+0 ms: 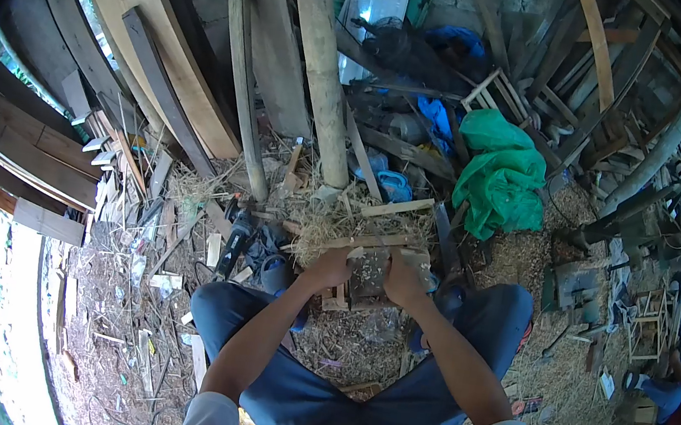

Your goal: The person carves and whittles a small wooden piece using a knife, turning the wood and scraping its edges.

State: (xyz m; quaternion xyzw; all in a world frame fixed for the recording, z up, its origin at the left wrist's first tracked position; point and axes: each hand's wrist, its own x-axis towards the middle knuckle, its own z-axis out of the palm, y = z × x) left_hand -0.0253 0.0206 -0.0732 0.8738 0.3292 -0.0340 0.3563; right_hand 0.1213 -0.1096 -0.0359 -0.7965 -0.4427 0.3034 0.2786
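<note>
Both of my hands are in front of me, between my spread knees, at a small block of wood point(368, 278) flecked with pale chips. My left hand point(331, 269) is closed at the block's left side. My right hand point(404, 281) closes at its right side, about level with the other. What the fingers grip is too small and dark to make out. Dry straw and shavings point(322, 232) lie just beyond my hands, with a strip of wood point(397, 210) behind them.
A dark power tool point(235, 242) lies left of my left knee. Long boards point(165, 43) and a round post point(320, 72) lean ahead. A green sheet point(500, 178) lies ahead to the right. Another person point(678, 394) sits at the far right. Wood scraps litter the ground.
</note>
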